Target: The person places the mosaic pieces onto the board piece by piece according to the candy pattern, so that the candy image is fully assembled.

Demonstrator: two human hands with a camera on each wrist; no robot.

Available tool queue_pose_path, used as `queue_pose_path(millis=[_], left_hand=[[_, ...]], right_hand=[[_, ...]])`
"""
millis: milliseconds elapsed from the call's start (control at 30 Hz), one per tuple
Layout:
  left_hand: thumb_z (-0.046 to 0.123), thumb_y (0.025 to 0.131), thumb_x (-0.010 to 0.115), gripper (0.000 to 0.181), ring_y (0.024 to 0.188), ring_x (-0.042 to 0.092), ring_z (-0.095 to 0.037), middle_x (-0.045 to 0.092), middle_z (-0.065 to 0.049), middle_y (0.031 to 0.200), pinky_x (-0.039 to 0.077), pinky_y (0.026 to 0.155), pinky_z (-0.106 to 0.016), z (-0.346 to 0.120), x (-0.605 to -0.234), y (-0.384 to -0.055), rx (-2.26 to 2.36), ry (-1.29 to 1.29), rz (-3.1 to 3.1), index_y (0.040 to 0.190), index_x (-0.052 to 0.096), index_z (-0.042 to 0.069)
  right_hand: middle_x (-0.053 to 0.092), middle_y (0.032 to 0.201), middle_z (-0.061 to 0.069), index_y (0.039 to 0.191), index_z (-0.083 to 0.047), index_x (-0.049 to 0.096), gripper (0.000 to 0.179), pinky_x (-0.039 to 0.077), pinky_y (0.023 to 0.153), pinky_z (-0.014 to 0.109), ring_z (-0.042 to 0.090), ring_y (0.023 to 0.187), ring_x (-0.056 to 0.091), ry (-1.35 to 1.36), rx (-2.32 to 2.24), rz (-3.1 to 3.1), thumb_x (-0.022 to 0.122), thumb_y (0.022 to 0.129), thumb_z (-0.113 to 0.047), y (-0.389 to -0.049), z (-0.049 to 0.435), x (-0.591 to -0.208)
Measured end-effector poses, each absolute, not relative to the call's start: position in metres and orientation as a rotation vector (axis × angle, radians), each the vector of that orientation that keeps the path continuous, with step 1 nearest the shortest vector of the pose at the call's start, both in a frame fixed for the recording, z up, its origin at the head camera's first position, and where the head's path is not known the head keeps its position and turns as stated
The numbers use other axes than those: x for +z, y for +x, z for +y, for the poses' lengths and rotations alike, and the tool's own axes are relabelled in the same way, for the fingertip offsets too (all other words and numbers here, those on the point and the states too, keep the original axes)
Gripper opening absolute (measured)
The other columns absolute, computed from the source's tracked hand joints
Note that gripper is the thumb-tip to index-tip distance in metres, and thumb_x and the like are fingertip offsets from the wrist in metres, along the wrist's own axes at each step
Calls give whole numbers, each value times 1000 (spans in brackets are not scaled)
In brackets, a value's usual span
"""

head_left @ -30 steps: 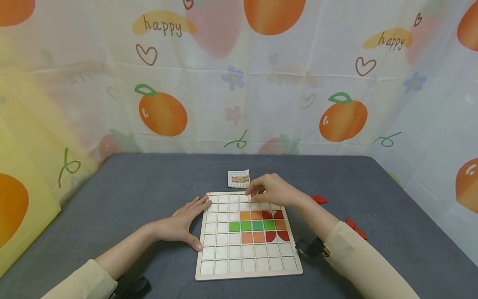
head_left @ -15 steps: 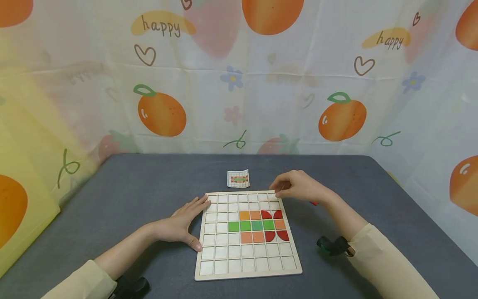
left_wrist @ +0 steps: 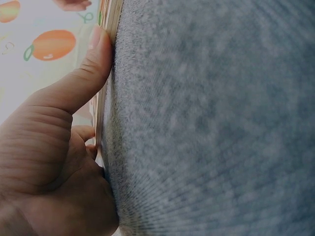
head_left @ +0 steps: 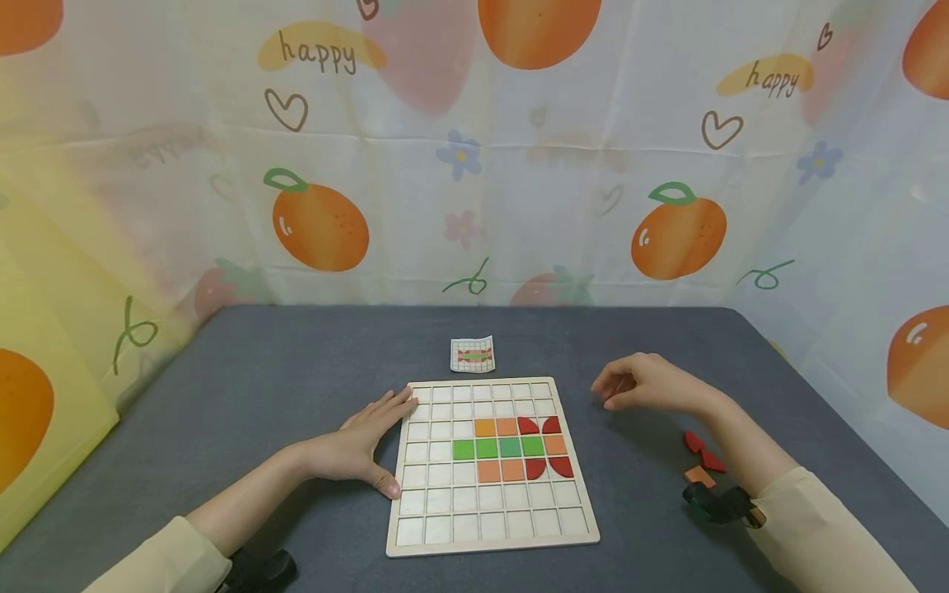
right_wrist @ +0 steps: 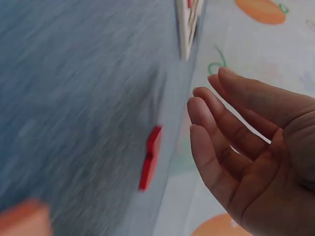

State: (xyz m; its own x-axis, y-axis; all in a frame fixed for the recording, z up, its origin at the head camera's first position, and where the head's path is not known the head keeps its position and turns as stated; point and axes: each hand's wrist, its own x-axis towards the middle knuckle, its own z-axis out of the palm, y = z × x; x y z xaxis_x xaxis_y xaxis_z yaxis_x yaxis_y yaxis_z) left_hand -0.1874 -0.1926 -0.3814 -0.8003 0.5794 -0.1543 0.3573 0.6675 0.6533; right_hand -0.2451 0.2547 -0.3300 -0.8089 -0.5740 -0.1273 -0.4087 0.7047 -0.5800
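A pale wooden grid board lies on the table. Orange, green, teal and red tiles fill cells in three of its rows, mostly right of the middle; one green tile sits in the middle row. Along the board's left edge rests my left hand, thumb and fingers spread and touching the rim. My right hand hovers over the table to the right of the board, fingers loosely bent with nothing between them in the right wrist view. Nearest to it are loose red pieces and an orange tile.
A small card printed with a coloured grid pattern lies just behind the board. The grey table meets a fruit-patterned cloth at the back. Dark wrist devices show at both sleeves.
My right hand has moved right from above the board's back edge to over the table, and the loose pieces by its forearm now show. My left hand stays put.
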Motion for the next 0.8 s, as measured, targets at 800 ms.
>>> queue_pose_path(millis=[800], left_hand=[[47, 68, 87, 122, 155, -4, -45, 2, -13, 169, 4, 113, -75, -193, -382, -187, 873, 726, 2535, 159, 15, 9]], right_hand=[[68, 103, 5, 111, -10, 69, 28, 53, 74, 21, -3, 88, 60, -732, -824, 2528, 74, 88, -24, -224, 329, -349]])
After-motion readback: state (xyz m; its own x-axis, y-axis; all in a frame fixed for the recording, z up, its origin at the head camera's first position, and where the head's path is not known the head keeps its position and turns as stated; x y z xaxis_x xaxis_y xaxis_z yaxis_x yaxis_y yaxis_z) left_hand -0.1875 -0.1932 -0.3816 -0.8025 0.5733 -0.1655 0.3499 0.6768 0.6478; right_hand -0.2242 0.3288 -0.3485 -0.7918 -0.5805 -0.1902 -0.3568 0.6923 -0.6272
